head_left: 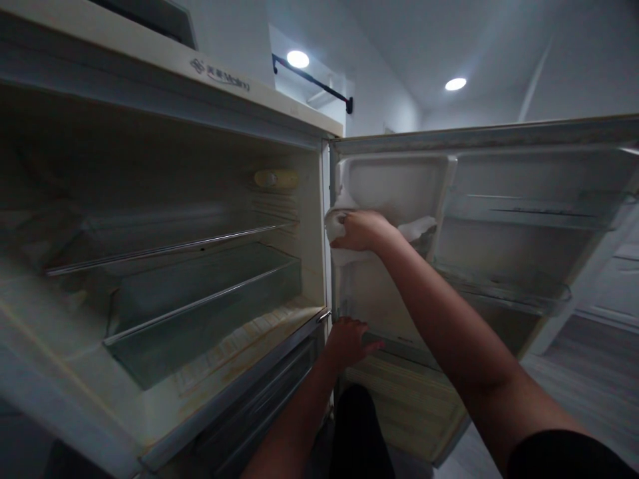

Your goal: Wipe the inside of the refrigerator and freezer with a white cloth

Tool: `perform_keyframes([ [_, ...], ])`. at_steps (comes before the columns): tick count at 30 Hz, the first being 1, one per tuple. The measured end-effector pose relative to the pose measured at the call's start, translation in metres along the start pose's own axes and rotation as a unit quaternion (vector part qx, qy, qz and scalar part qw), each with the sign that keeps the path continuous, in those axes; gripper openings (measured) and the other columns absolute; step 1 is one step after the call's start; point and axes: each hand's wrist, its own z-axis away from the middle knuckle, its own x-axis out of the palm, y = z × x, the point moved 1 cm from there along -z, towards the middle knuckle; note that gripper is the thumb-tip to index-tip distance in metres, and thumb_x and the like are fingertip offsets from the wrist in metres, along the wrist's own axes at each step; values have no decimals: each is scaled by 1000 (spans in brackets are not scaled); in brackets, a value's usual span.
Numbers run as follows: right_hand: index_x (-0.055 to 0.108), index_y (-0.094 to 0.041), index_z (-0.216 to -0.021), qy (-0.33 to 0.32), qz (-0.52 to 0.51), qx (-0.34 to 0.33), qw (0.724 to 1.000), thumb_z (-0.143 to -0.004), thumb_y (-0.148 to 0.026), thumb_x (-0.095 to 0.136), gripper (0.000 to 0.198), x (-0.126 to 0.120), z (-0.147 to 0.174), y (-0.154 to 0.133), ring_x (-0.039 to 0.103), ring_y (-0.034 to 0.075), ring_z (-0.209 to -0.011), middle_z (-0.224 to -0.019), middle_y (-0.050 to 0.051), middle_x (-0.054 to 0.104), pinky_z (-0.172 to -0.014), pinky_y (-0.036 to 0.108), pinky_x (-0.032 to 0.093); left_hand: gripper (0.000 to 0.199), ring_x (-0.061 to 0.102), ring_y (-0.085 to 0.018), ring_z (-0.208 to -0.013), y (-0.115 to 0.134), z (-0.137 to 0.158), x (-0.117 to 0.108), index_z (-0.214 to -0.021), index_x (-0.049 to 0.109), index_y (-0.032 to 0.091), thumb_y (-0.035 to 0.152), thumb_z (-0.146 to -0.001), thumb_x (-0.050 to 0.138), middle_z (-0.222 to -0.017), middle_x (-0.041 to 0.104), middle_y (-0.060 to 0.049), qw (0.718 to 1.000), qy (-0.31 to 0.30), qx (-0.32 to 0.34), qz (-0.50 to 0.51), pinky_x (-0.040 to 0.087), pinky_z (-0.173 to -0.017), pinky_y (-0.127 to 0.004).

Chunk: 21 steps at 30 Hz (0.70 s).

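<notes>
My right hand (360, 230) is closed on a white cloth (417, 227), pressing it against the inner side of the open fridge door (394, 179) near the hinge edge. Part of the cloth shows past the wrist; the rest is hidden behind the hand. Lower down, my left hand (349, 339) is open beside the door's lower inner part, thumb and fingers apart. Whether it touches the door I cannot tell. To the left stands the fridge compartment (311, 246), with stained inner walls.
Inside the fridge are a glass shelf (174, 250), a clear drawer (200, 319) and a yellowish lamp cover (275, 178). Clear door racks (504, 286) stick out on the right. A hinge (323, 316) sits below the compartment. My dark-clothed knee (358, 426) is between fridge and door.
</notes>
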Motion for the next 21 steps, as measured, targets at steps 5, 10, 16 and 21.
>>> perform_keyframes([
  [5, 75, -10, -112, 15, 52, 16, 998, -88, -58, 69, 54, 0, 4, -3, 71, 35, -107, -115, 21, 73, -90, 42, 56, 61, 73, -29, -101, 0, 1, -1, -101, 77, 19, 76, -87, 59, -100, 79, -10, 1000, 0, -1, -8, 52, -97, -43],
  [10, 72, -11, -115, 3, 50, 23, 998, -85, -57, 72, 55, -2, 5, -3, 70, 34, -110, -118, 20, 72, -88, 39, 57, 59, 73, -28, -99, 1, 1, -1, -101, 77, 20, 75, -86, 60, -98, 79, -9, 1000, 9, -1, -13, 53, -95, -42],
  [16, 71, -12, -116, 11, 39, 29, 999, -84, -58, 73, 56, -3, 6, -3, 70, 33, -109, -120, 19, 72, -87, 38, 57, 58, 73, -29, -97, 0, 0, 1, -99, 77, 20, 74, -87, 61, -97, 79, -9, 1000, 11, 1, -10, 53, -93, -42],
  [21, 71, -12, -116, 5, 48, 28, 998, -86, -58, 71, 55, -3, 6, -4, 70, 33, -110, -121, 19, 72, -89, 40, 56, 58, 73, -29, -97, -2, 1, 2, -99, 76, 20, 74, -87, 60, -94, 78, -9, 1000, 18, 4, -7, 53, -92, -42],
])
